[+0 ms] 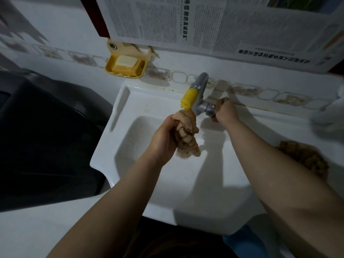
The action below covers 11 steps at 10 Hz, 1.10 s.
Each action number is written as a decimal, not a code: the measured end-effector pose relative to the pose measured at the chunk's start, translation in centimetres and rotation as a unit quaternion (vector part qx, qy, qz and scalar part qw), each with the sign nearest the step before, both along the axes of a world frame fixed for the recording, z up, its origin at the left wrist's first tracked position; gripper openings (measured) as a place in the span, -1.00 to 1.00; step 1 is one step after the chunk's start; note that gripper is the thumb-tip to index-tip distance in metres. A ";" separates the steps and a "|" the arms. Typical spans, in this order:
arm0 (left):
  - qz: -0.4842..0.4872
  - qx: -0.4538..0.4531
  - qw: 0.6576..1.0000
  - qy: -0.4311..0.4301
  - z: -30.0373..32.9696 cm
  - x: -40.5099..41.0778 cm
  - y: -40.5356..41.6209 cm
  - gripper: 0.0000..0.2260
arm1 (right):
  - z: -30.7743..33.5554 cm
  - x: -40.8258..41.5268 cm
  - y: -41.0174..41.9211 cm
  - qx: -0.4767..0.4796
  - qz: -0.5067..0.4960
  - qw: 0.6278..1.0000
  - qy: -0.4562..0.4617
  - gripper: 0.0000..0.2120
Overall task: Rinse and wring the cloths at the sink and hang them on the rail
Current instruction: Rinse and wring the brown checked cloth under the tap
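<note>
Two bare hands over the white sink (119, 146). Left hand (163, 140) is closed in a fist around a bunched pale cloth (188, 135), held over the basin; the cloth's top end sits directly under the yellow nozzle (189, 98) of the grey tap (202, 90). Cloth's middle is hidden inside the fist; a dark reddish-brown streak shows on it, nature unclear. Right hand (224, 110) is wrapped around the tap's handle end; the handle itself is covered by the fingers. No water stream can be made out. Second cloth (305, 157), brownish and crumpled, lies on the ledge right of the basin, partly hidden by the right forearm. Yellow soap dish (126, 67) on the wall holds a pale bar. Newspaper (223, 25) covers the upper wall, cut off at the top edge. Dark bulky object (37, 136) at left, identity unclear.
</note>
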<state>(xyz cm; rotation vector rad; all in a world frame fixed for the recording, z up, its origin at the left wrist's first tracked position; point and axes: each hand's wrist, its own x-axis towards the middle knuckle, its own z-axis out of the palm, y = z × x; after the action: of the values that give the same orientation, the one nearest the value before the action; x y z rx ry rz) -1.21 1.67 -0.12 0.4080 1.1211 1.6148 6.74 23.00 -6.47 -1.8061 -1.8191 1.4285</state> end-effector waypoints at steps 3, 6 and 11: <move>-0.020 0.001 1.000 0.015 0.1 -0.2 -0.3 -0.67 | 0.2 0.4 -0.6 -0.003 0.035 0.999 0.023 -0.74; 0.002 -0.059 0.998 0.029 -0.6 -0.4 -0.5 -0.68 | 2.6 -0.4 -2.6 -0.149 -0.070 0.986 0.024 -0.35; 0.011 -0.191 0.976 0.102 -3.0 -3.2 -2.4 -0.74 | 5.1 1.1 -11.3 -0.003 0.087 0.969 0.230 -0.85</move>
<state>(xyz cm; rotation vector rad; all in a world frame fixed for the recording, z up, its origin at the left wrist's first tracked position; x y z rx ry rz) -4.40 -0.73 -3.13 0.3113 1.5619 1.3547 7.81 11.75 -1.34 -1.2009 -1.7501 1.7381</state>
